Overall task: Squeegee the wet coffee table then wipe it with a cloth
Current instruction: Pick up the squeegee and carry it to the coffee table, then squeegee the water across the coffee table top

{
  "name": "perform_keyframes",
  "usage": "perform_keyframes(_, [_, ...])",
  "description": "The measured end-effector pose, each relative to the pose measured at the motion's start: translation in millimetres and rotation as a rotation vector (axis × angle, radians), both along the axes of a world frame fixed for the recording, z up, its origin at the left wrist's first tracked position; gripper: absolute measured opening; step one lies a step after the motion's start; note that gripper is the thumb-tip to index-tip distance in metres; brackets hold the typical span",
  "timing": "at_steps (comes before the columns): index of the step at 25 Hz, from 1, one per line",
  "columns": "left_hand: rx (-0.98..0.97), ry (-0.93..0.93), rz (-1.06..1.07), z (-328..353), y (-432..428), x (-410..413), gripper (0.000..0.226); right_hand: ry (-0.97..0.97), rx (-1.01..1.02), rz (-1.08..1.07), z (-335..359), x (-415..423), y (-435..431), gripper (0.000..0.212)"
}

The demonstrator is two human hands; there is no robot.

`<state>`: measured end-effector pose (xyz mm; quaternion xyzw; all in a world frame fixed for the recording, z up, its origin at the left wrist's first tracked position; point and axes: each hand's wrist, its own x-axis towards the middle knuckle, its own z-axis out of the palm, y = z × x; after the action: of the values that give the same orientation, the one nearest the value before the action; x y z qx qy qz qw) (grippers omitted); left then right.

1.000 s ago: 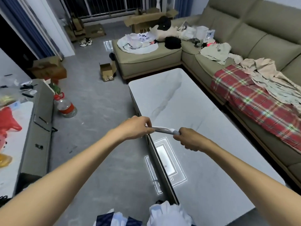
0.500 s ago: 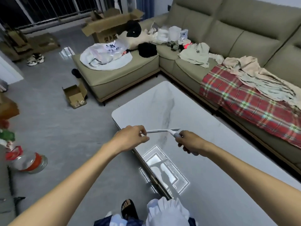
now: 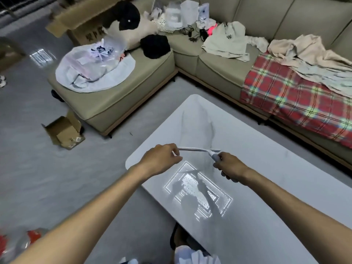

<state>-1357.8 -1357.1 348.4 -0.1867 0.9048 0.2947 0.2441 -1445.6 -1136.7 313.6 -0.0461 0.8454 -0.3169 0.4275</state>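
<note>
Beside sofa [image 3: 150, 77], coffee table [image 3: 270, 168], squeegee [image 3: 198, 149] in left hand [image 3: 162, 159], right hand [image 3: 230, 165]

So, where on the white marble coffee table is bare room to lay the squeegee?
The white marble coffee table is bare beyond the white squeegee toward the olive sofa's corner, and along the side facing the red plaid blanket. The sofa is crowded with clothes.

An olive corner sofa [image 3: 118, 103] fills the far side in front of me, its right seat covered by a red plaid blanket [image 3: 285, 92] with crumpled beige clothes [image 3: 304, 52] on top and a pale shirt [image 3: 226, 42] beside them. On the chaise to my left sit a clear plastic bag [image 3: 95, 61] of clothes and a black garment [image 3: 155, 46]. A small open cardboard box [image 3: 62, 133] lies on the grey floor [image 3: 38, 178] near the chaise, a larger box [image 3: 82, 18] behind it.
</note>
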Motion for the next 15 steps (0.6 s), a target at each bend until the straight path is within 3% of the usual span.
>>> perform_keyframes(3, [0.022,0.002,0.041,-50,-54,-61,0.019,-0.008,0.024,-0.113,-40,-64,-46,0.018])
perform_keyframes(6, [0.029,0.006,0.074,-101,-93,-108,0.032,0.107,0.096,-0.140,-68,-119,-74,0.019])
perform_keyframes(11, [-0.005,-0.135,-0.097,-249,-148,-199,0.036,0.330,0.230,-0.091,-164,-192,-119,0.020])
perform_keyframes(15, [-0.026,-0.088,-0.193,-338,-180,-241,0.030,0.475,0.250,-0.129,-225,-263,-169,0.012])
